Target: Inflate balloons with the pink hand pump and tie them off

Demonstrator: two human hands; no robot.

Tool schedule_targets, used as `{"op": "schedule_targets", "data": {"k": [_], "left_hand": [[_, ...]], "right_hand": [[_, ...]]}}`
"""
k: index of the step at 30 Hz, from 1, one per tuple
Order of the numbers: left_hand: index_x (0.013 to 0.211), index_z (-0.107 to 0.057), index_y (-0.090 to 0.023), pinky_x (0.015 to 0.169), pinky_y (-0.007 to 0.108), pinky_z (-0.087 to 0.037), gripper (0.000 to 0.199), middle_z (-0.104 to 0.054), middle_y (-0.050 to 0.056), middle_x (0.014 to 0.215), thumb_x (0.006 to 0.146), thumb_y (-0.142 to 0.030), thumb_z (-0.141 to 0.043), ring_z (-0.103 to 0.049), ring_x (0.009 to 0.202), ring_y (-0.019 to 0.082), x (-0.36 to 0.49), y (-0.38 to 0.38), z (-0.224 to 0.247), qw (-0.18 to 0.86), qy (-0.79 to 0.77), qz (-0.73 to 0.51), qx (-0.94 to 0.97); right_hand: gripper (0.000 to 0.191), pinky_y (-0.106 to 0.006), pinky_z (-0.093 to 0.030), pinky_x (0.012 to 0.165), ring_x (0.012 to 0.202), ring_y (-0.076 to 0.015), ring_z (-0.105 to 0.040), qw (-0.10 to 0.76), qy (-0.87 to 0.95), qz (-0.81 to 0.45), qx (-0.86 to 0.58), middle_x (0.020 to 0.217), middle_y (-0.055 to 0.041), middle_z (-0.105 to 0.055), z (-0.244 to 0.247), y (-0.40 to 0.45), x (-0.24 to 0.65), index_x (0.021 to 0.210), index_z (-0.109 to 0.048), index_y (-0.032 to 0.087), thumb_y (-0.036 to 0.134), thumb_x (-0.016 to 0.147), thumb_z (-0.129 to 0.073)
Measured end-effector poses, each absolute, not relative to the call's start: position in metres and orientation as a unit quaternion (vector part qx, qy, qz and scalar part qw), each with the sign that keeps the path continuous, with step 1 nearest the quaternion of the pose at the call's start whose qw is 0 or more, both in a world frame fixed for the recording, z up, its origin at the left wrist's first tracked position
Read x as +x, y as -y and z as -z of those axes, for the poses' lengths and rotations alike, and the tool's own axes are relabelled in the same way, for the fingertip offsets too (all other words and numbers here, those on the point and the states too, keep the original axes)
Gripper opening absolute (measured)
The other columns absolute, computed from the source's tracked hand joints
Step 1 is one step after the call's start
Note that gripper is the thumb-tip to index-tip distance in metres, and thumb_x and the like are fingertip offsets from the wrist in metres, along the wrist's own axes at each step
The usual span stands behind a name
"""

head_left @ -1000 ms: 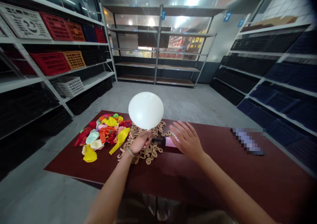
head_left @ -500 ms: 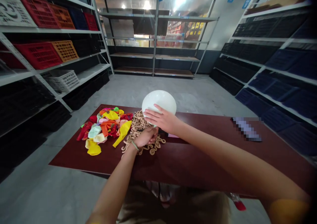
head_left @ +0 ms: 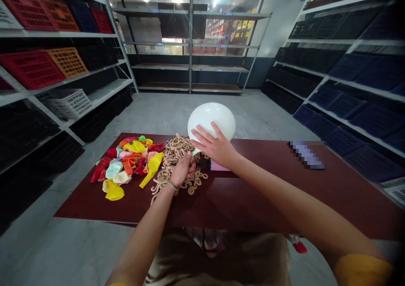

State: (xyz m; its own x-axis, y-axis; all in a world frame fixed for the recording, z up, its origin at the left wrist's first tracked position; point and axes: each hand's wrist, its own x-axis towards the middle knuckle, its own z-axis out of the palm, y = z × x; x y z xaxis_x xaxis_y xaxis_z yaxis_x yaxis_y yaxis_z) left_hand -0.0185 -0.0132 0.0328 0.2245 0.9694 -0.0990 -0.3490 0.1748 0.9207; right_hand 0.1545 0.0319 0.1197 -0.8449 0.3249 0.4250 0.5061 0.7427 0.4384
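A pale, inflated balloon (head_left: 212,116) is up above the dark red-brown table (head_left: 253,201). My left hand (head_left: 183,168) pinches it closed at the neck. Against the near side of the balloon lies my right hand (head_left: 217,149), its fingers spread. Under and around my left hand is a heap of tan curly strands (head_left: 177,149). Just right of the heap, partly behind my right wrist, rests a pink cylinder with a black end (head_left: 218,165). To the left sits a pile of limp balloons in many colours (head_left: 131,159).
A blurred-out flat object (head_left: 306,154) lies at the table's right. Shelves with red crates (head_left: 30,68) and an orange crate (head_left: 68,62) stand left. Dark blue crates (head_left: 357,100) fill the right shelves. A metal rack (head_left: 190,58) stands at the back.
The balloon has moved up and slightly right and looks larger. My right hand shifted with it, fingers spreading wider. More of the neck and the pink cylinder shows. The camera view has shifted.
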Motion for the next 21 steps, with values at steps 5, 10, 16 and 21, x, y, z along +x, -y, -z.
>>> {"op": "schedule_targets", "data": {"k": [5, 10, 16, 21], "left_hand": [[0.07, -0.028, -0.021, 0.034, 0.015, -0.012, 0.052, -0.022, -0.01, 0.051, 0.085, -0.06, -0.058, -0.015, 0.037, 0.003, -0.02, 0.009, -0.036, 0.751, -0.317, -0.504, 0.287], [0.071, -0.03, -0.021, 0.034, 0.013, -0.015, 0.04, -0.021, -0.01, 0.055, 0.086, -0.041, -0.061, -0.017, 0.039, 0.004, -0.026, 0.007, -0.042, 0.789, -0.271, -0.496, 0.239], [0.077, -0.042, -0.018, 0.036, 0.012, -0.02, 0.03, -0.03, -0.008, 0.061, 0.084, -0.034, -0.066, -0.024, 0.043, 0.003, -0.028, 0.011, -0.05, 0.769, -0.281, -0.515, 0.254], [0.081, -0.051, -0.015, 0.039, 0.011, -0.024, 0.028, -0.047, -0.003, 0.071, 0.081, -0.035, -0.071, -0.032, 0.049, 0.002, -0.031, 0.018, -0.055, 0.722, -0.312, -0.525, 0.325]], "right_hand": [[0.053, -0.062, -0.029, 0.117, 0.148, -0.0235, -0.024, 0.175, 0.909, 0.295, -0.235, 0.157, 0.0001, -0.037, -0.122, -0.023, 0.151, 0.144, -0.041, 0.03, 0.012, 0.094, -0.049], [0.065, -0.063, -0.033, 0.115, 0.145, -0.0265, -0.03, 0.178, 0.918, 0.264, -0.237, 0.157, 0.0011, -0.037, -0.122, -0.02, 0.148, 0.149, -0.035, 0.034, 0.01, 0.091, -0.054], [0.068, -0.062, -0.035, 0.113, 0.144, -0.0248, -0.033, 0.18, 0.92, 0.262, -0.232, 0.157, 0.0031, -0.036, -0.127, -0.018, 0.149, 0.151, -0.029, 0.038, 0.011, 0.093, -0.051], [0.066, -0.061, -0.037, 0.112, 0.142, -0.0224, -0.036, 0.172, 0.925, 0.264, -0.212, 0.159, 0.0017, -0.033, -0.127, -0.012, 0.154, 0.153, -0.022, 0.035, 0.011, 0.096, -0.044]]}}
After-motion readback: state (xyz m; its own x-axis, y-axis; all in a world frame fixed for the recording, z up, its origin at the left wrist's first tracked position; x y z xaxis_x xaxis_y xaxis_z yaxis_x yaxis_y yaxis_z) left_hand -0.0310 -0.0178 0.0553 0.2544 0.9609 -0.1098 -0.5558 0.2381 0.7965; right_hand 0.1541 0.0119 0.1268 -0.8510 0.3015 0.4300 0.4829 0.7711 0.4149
